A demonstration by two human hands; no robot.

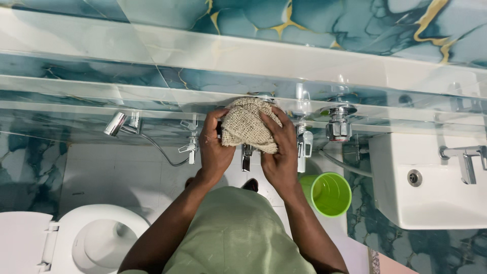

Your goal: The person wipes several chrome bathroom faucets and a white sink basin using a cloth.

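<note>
We look straight down a glossy teal wall of marbled tile [355, 30] veined with gold, crossed by pale bands. Both hands are raised against it, clamped around one coarse, loosely knitted beige cloth [247, 124], bunched into a rounded wad. The left hand [215, 147] grips the wad's left edge, fingers curled over it; the right hand [280, 152] presses on its right and lower side, fingers spread across the weave. The cloth sits against the wall above a small chrome tap [246, 158], which shows between the two wrists, and seems to cover a fitting we cannot make out. Left of the hands a chrome spray nozzle [116, 123] hangs with its thin hose looping right. To the right stands a knurled chrome valve [339, 124]. Below it on the pale floor sits a round, smooth lime-green plastic bucket [331, 194]. Far right, a white glazed basin [431, 187] with an angular chrome faucet [464, 160]. Bottom left, a white toilet bowl [96, 238], lid up. Pale green garment [236, 233] below us.
</note>
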